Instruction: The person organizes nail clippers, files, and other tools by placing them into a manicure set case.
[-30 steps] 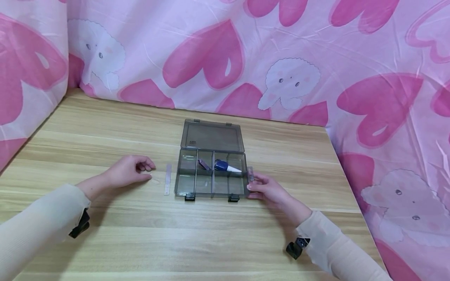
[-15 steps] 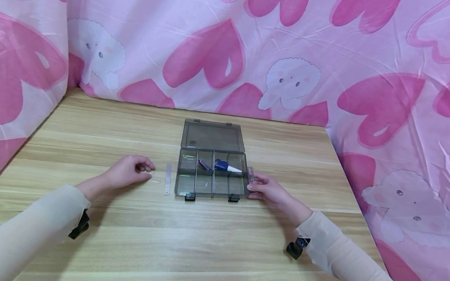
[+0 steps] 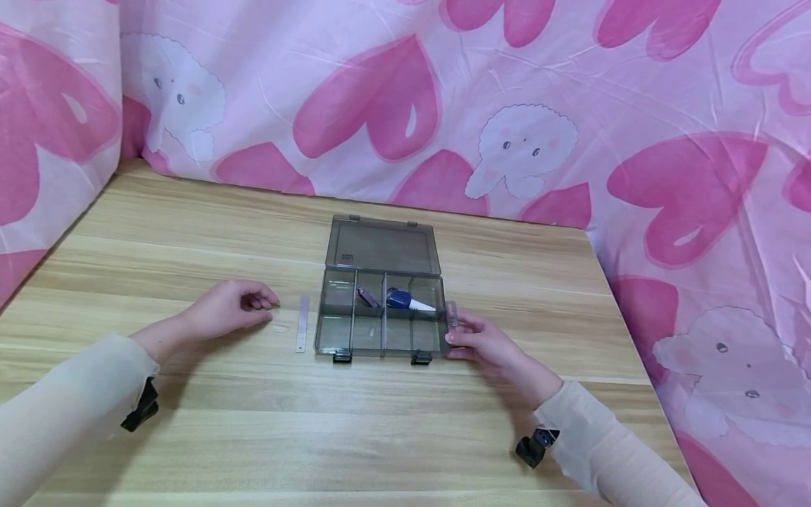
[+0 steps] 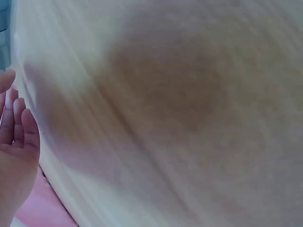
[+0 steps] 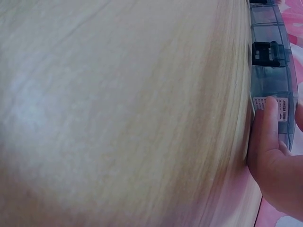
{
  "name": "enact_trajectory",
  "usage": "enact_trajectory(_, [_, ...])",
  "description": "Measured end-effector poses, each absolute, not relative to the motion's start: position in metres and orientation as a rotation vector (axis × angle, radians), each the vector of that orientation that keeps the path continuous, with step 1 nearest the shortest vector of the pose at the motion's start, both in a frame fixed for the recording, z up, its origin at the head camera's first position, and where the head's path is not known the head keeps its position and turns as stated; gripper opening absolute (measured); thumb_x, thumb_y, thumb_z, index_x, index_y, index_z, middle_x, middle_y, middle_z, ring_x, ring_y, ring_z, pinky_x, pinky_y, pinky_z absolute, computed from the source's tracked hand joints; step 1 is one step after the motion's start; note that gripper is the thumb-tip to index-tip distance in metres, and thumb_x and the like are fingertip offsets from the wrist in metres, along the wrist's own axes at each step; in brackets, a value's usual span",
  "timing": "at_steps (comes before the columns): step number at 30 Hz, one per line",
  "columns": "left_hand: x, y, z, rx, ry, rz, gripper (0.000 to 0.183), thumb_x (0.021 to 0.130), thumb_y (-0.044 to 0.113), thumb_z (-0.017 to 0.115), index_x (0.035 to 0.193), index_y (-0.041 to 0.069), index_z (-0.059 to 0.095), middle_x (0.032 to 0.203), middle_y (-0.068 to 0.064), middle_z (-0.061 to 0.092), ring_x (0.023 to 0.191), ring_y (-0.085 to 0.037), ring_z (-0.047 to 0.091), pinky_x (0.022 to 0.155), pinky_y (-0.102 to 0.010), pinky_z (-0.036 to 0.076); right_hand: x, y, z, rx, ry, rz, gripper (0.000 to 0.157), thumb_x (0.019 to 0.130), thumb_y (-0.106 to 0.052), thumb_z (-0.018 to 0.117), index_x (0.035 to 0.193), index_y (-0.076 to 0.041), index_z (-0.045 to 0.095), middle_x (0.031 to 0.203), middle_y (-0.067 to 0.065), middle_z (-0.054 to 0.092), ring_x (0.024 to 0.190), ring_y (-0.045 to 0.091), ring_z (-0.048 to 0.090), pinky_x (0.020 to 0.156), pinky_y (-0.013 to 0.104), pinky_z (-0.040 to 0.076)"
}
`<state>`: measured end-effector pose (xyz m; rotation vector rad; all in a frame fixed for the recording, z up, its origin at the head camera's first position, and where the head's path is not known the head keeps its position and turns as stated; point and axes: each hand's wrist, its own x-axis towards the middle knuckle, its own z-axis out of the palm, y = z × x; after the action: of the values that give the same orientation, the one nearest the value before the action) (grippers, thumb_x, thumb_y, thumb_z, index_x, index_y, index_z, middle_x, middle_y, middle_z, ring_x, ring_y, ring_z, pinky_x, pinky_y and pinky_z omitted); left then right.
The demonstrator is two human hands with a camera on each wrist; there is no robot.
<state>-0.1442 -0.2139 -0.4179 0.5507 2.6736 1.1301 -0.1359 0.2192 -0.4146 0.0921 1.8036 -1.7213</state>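
Observation:
In the head view, my left hand (image 3: 222, 308) hovers low over the table with loosely bent fingers and nothing visible held. A faint, clear loop-like thing (image 3: 281, 328) lies beside its fingertips; its kind is unclear. Between that hand and the box lies a narrow pale strip (image 3: 303, 324), ruler-like. My right hand (image 3: 484, 343) rests at the right side of a smoky clear compartment box (image 3: 383, 331), fingers extended against the side wall. In the right wrist view, one fingertip touches a printed label (image 5: 282, 109) there. The lid (image 3: 383, 246) lies open behind.
A dark blue bottle with a white tip (image 3: 399, 298) and a small purple item (image 3: 367, 297) lie in the far compartments. Two black latches, one the left latch (image 3: 342, 358), face forward. Pink patterned cloth (image 3: 393, 105) hangs around the wooden table (image 3: 348, 436).
My left hand has drawn back very slightly to the left, and the clear loop by its fingertips shows more plainly. The right hand and the box have stayed put.

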Motion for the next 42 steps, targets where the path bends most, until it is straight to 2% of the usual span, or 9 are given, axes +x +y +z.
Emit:
enact_trajectory(17, [-0.156,-0.199,-0.387,0.641,2.704,1.205,0.017,0.078,-0.005,0.067,0.095,-0.003,0.067,0.086,-0.011,0.067,0.075,-0.003,0.056,0.068,-0.018,0.051,-0.136,0.219,-0.415,0.093,1.798,-1.738,0.063,0.088,0.006,0.052,0.144,0.007,0.022,0.092,0.001,0.056,0.080,0.010,0.062,0.078,0.027,0.056])
enact_trajectory(37, [-0.167,-0.168,-0.373,0.749,2.638,1.237,0.019,0.078,-0.005,0.066,0.096,-0.002,0.067,0.081,-0.006,0.065,0.075,-0.006,0.055,0.067,-0.019,0.049,-0.137,0.219,-0.415,0.109,1.800,-1.734,0.064,0.087,0.005,0.053,0.144,0.006,0.023,0.091,0.001,0.057,0.079,0.010,0.062,0.077,0.027,0.056])
enact_trajectory(42, [-0.171,-0.158,-0.370,0.767,2.614,1.221,0.018,0.079,-0.003,0.067,0.097,0.000,0.067,0.082,-0.004,0.065,0.076,-0.010,0.056,0.068,-0.019,0.051,-0.137,0.219,-0.414,0.108,1.814,-1.720,0.063,0.088,0.005,0.053,0.144,0.006,0.024,0.089,-0.001,0.057,0.079,0.010,0.062,0.077,0.027,0.056])
